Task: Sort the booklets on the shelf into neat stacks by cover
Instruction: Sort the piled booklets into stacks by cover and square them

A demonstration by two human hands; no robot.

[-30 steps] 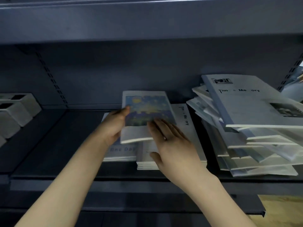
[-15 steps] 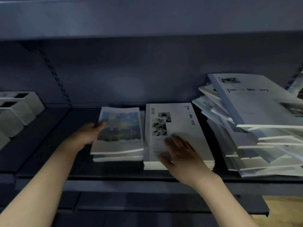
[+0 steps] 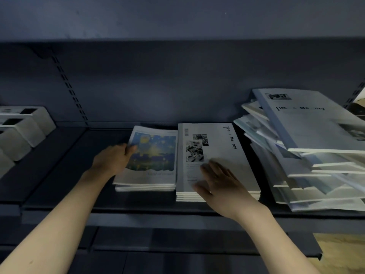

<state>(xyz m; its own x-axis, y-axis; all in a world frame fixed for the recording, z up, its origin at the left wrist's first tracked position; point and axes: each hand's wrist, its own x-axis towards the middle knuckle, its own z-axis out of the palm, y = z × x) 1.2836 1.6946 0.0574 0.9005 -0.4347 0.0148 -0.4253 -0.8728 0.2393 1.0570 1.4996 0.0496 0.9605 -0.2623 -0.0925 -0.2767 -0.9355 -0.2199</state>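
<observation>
A booklet with a blue and yellow painted cover (image 3: 156, 153) lies on top of a small stack at the middle of the dark shelf (image 3: 59, 175). My left hand (image 3: 110, 161) pinches its left edge, thumb on the cover. Right beside it stands a neat stack of grey "Time & Memory" booklets (image 3: 219, 147). My right hand (image 3: 221, 182) lies flat over that stack's near part, fingers relaxed. An untidy, tilted pile of mixed booklets (image 3: 308, 135) leans at the right, a grey "Time & Memory" cover on top.
White rectangular boxes (image 3: 23, 133) line the shelf's left end. The upper shelf board (image 3: 177, 18) hangs low overhead. A slotted upright (image 3: 69, 88) runs down the back panel. Another dark shelf (image 3: 177, 240) juts out below, with wooden floor (image 3: 339, 252) at bottom right.
The blue-cover booklet went from above the grey stack leftwards and down onto the left stack, carried by my left hand. My right hand let go of it and now lies over the grey stack.
</observation>
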